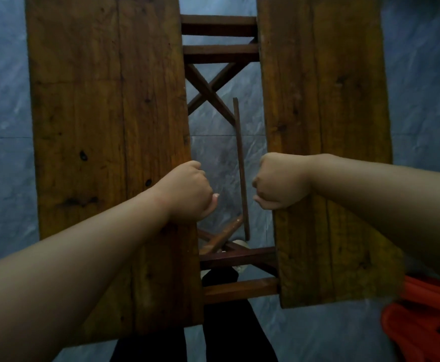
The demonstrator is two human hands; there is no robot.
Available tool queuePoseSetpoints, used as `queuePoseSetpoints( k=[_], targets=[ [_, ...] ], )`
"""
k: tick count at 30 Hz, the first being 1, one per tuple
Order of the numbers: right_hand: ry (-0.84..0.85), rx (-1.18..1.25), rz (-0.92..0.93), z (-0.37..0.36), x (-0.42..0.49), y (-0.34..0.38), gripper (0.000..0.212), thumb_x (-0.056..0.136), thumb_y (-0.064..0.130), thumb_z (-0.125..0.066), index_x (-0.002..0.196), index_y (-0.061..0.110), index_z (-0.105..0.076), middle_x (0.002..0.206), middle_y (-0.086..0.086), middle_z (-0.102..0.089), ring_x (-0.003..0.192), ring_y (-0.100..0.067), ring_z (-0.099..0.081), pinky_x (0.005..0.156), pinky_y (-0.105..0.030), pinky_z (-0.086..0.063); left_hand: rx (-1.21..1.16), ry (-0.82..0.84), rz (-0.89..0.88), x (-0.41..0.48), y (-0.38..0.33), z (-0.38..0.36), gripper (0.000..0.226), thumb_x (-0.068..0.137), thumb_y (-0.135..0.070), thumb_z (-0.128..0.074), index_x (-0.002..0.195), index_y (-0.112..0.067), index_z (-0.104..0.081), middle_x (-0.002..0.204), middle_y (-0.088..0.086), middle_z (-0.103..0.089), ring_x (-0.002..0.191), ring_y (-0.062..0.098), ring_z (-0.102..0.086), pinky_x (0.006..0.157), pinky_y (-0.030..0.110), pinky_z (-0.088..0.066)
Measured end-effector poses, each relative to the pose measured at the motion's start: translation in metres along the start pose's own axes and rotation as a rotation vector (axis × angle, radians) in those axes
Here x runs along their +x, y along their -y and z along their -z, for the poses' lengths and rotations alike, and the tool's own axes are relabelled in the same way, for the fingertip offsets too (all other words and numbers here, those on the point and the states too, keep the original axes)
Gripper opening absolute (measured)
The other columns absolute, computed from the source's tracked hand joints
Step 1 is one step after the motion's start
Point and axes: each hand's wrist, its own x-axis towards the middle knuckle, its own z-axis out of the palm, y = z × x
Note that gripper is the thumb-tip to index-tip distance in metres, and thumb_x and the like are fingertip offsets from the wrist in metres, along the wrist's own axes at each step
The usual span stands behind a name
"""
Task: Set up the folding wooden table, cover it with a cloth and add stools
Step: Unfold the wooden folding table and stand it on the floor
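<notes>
hands (233, 188) grip table halves' (109, 113) inner edges, gap between.

You're looking down at a grey marbled tile floor (4, 105), grout line running across it. The folding wooden table (104, 100) stands on it, two plank halves split with a gap showing dark crossed braces (208, 92). Something orange (422, 322) is at the lower right, can't tell what.

A home interior, judging by grey marbled floor tiles (2, 100).
</notes>
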Motion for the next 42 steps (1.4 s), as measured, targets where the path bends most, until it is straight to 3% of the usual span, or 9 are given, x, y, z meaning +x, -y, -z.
queuePoseSetpoints(
  k=[3, 7, 10, 12, 14, 16, 18, 24, 42],
  targets=[
    [-0.046, 0.028, -0.061, 0.006, 0.004, 0.002, 0.054, 0.097, 0.042, -0.022, 0.058, 0.02, -0.052, 0.066, 0.003, -0.054, 0.051, -0.01, -0.045, 0.065, -0.031, -0.044, -0.005, 0.023, 0.003, -0.002, 0.001, 0.0, 0.057, 0.096, -0.042, -0.018, 0.066, -0.022, -0.063, 0.066, -0.007, -0.061, 0.066, 0.009, -0.053, 0.078, 0.029, -0.035],
    [-0.294, -0.036, -0.171, -0.002, -0.007, 0.003, 0.049, 0.094, 0.051, -0.027, 0.093, 0.02, -0.065, 0.097, 0.0, -0.06, 0.091, -0.017, -0.053, 0.089, -0.037, -0.04, -0.032, 0.091, -0.059, 0.001, 0.002, 0.01, 0.063, 0.092, -0.05, -0.011, 0.075, -0.026, -0.066, 0.075, -0.011, -0.062, 0.073, 0.006, -0.052, 0.084, 0.029, -0.037],
    [-0.357, -0.079, -0.243, -0.018, -0.023, 0.003, 0.058, 0.094, 0.054, -0.022, 0.105, 0.015, -0.064, 0.112, -0.007, -0.062, 0.114, -0.027, -0.051, 0.111, -0.042, -0.024, -0.021, 0.026, -0.152, -0.013, 0.016, 0.009, 0.059, 0.091, -0.052, -0.013, 0.09, -0.029, -0.067, 0.092, -0.011, -0.062, 0.092, 0.008, -0.054, 0.093, 0.03, -0.038],
    [-0.361, -0.088, -0.275, -0.022, -0.028, 0.003, 0.057, 0.095, 0.051, -0.024, 0.105, 0.013, -0.064, 0.116, -0.01, -0.063, 0.121, -0.029, -0.049, 0.115, -0.041, -0.009, 0.063, -0.105, -0.175, -0.019, 0.028, 0.003, 0.056, 0.092, -0.05, -0.018, 0.093, -0.027, -0.069, 0.097, -0.006, -0.065, 0.103, 0.015, -0.057, 0.104, 0.036, -0.029],
    [-0.353, -0.072, -0.298, -0.019, -0.028, 0.001, 0.054, 0.095, 0.05, -0.023, 0.098, 0.016, -0.064, 0.106, -0.007, -0.064, 0.114, -0.027, -0.053, 0.116, -0.043, -0.007, 0.108, -0.173, -0.18, -0.017, 0.036, -0.001, 0.052, 0.093, -0.048, -0.024, 0.091, -0.023, -0.07, 0.096, -0.002, -0.066, 0.104, 0.019, -0.058, 0.112, 0.039, -0.014],
    [-0.353, -0.061, -0.303, -0.012, -0.023, -0.006, 0.052, 0.095, 0.05, -0.022, 0.088, 0.019, -0.063, 0.093, -0.002, -0.063, 0.102, -0.024, -0.057, 0.116, -0.045, -0.012, 0.072, -0.122, -0.162, -0.005, 0.04, 0.006, 0.052, 0.094, -0.049, -0.023, 0.086, -0.023, -0.068, 0.088, -0.004, -0.064, 0.094, 0.016, -0.059, 0.109, 0.038, -0.024],
    [-0.35, -0.036, -0.298, -0.007, -0.02, -0.014, 0.053, 0.095, 0.049, -0.021, 0.081, 0.021, -0.063, 0.086, 0.0, -0.061, 0.092, -0.022, -0.057, 0.111, -0.044, -0.023, 0.038, -0.039, -0.118, 0.005, 0.044, 0.016, 0.052, 0.092, -0.049, -0.021, 0.085, -0.025, -0.066, 0.084, -0.008, -0.062, 0.086, 0.011, -0.056, 0.096, 0.032, -0.038],
    [-0.364, -0.012, -0.322, -0.01, -0.013, -0.019, 0.05, 0.095, 0.038, -0.022, 0.069, 0.021, -0.061, 0.072, 0.004, -0.05, 0.076, -0.018, -0.047, 0.094, -0.041, -0.031, -0.006, -0.074, -0.088, 0.01, 0.048, 0.011, 0.049, 0.092, -0.044, -0.022, 0.076, -0.027, -0.066, 0.075, -0.012, -0.06, 0.076, 0.007, -0.053, 0.086, 0.029, -0.038],
    [-0.393, -0.001, -0.269, -0.023, 0.037, -0.019, 0.046, 0.095, 0.034, -0.031, 0.068, 0.019, -0.064, 0.071, 0.001, -0.056, 0.075, -0.019, -0.051, 0.093, -0.039, -0.032, -0.066, -0.058, -0.064, 0.043, 0.038, -0.021, 0.047, 0.095, -0.042, -0.023, 0.075, -0.026, -0.063, 0.071, -0.01, -0.053, 0.071, 0.01, -0.046, 0.081, 0.03, -0.038]
  ],
)
